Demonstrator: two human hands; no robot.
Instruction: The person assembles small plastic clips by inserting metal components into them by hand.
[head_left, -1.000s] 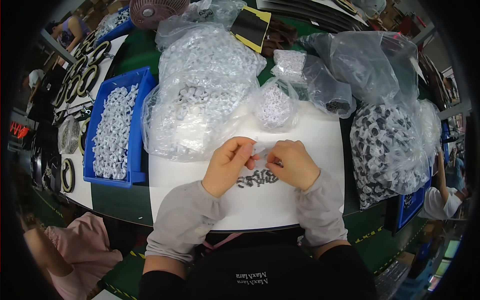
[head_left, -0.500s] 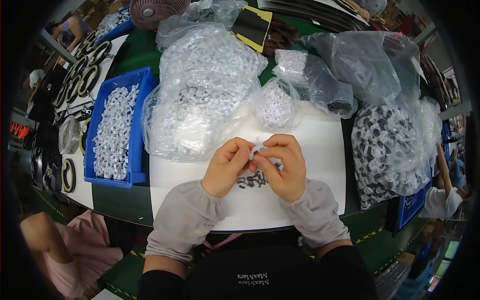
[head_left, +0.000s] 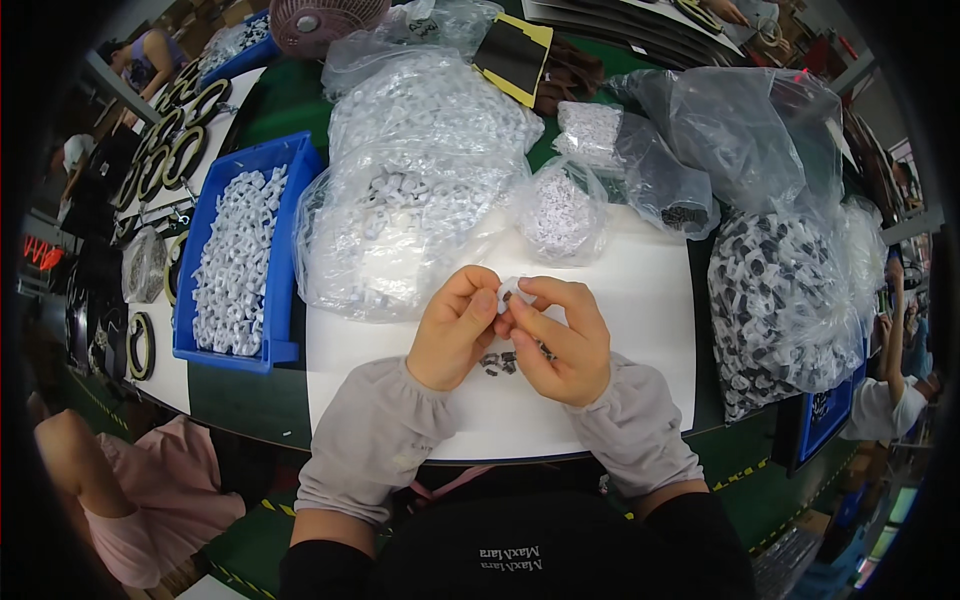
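My left hand (head_left: 450, 332) and my right hand (head_left: 566, 342) meet over the white sheet (head_left: 640, 300), fingertips pinched together. Between them is a small white plastic ring-like part (head_left: 514, 291), with something small and dark at its opening. Thumbs and fingertips hide much of this part. Under my hands lie several small dark pieces (head_left: 497, 363) on the sheet, partly covered by my right hand. Light grey sleeve covers wrap both my forearms.
To the left stands a blue bin (head_left: 283, 353) of white plastic parts (head_left: 238, 265). Large clear bags (head_left: 420, 120) of white parts lie ahead, beside a smaller bag (head_left: 562, 215) of tiny pale pieces. A bag (head_left: 775, 300) of black and white parts stands right. A person in pink (head_left: 165, 490) is lower left.
The white part has turned between my fingertips, so its rounded face and dark opening show more. My right hand's fingers have shifted slightly and cover more of the dark pieces.
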